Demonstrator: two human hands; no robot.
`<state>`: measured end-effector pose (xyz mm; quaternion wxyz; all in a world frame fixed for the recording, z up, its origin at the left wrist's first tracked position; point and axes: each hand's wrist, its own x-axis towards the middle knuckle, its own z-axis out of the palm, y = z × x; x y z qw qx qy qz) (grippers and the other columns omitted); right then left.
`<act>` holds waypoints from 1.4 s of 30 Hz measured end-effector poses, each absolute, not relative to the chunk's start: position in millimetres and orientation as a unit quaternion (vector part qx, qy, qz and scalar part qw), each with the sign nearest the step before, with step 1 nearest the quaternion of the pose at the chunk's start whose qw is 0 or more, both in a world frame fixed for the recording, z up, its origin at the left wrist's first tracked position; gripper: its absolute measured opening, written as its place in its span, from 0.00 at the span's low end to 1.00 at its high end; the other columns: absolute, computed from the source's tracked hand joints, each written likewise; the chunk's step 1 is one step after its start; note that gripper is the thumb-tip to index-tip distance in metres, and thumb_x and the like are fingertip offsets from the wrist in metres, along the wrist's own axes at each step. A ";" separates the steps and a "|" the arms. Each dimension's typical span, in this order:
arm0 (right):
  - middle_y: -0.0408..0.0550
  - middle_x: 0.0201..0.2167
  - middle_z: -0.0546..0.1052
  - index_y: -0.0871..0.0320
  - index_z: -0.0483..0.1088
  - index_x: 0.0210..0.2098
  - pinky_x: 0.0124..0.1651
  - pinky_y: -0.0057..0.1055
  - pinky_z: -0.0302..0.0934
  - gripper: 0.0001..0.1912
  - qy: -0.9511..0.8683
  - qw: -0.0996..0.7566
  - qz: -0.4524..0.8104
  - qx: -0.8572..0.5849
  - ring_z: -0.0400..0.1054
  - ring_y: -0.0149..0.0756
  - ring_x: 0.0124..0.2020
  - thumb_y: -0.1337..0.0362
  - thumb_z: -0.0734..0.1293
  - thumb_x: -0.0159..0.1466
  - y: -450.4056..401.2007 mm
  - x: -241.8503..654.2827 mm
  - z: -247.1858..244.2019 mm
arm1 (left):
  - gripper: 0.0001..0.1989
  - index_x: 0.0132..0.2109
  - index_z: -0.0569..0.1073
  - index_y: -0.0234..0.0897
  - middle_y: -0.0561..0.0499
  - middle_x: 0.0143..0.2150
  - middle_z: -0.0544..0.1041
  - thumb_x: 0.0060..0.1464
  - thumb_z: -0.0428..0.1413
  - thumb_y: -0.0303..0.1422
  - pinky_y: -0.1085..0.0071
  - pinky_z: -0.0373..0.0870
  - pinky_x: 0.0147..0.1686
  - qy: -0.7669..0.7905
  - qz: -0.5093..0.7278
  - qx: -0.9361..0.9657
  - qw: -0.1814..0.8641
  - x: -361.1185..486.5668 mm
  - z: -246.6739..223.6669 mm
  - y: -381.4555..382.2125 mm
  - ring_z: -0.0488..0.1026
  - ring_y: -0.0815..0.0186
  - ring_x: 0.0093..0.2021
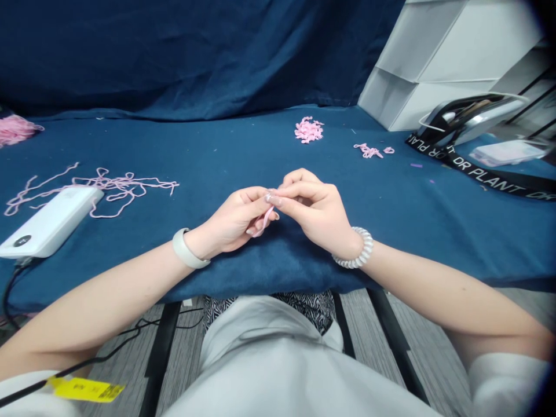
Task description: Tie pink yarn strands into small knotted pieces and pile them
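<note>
Head view: my left hand (230, 223) and right hand (315, 211) pinch a pink yarn piece (266, 222) together, and any slackening could drop it on the blue cloth (278, 272).

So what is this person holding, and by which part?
A short piece of pink yarn, pinched near its upper end between the fingers of the left hand and right hand.

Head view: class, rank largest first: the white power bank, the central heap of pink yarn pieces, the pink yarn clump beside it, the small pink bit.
White power bank, helped by being nearer the camera
Central heap of pink yarn pieces
Pink yarn clump
Small pink bit
</note>
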<state>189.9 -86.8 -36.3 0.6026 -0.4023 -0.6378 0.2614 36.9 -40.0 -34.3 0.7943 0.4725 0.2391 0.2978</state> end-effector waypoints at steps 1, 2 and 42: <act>0.45 0.31 0.72 0.59 0.78 0.29 0.32 0.26 0.61 0.02 -0.636 0.603 0.261 -0.404 0.66 0.27 0.32 0.67 0.72 0.57 -86.6 190.1 -36.0 | 0.15 0.29 0.71 0.30 0.55 0.19 0.71 0.45 0.67 0.37 0.85 0.52 0.12 0.245 0.303 0.471 0.791 37.5 -34.2 -40.4 0.57 0.81 0.13; 0.46 0.31 0.72 0.59 0.78 0.29 0.32 0.26 0.62 0.02 -0.635 0.602 0.262 -0.407 0.67 0.27 0.32 0.66 0.72 0.57 -86.3 190.3 -35.9 | 0.15 0.29 0.71 0.30 0.55 0.19 0.71 0.44 0.67 0.37 0.85 0.52 0.12 0.252 0.308 0.469 0.789 38.1 -34.0 -40.8 0.57 0.81 0.13; 0.46 0.32 0.71 0.60 0.73 0.27 0.38 0.29 0.62 0.06 -0.647 0.595 0.192 -0.437 0.66 0.30 0.35 0.66 0.68 0.60 -67.4 192.7 -49.7 | 0.11 0.31 0.73 0.30 0.52 0.25 0.72 0.55 0.59 0.35 0.83 0.61 0.14 0.295 0.310 0.395 0.813 40.1 -36.0 -35.2 0.64 0.78 0.17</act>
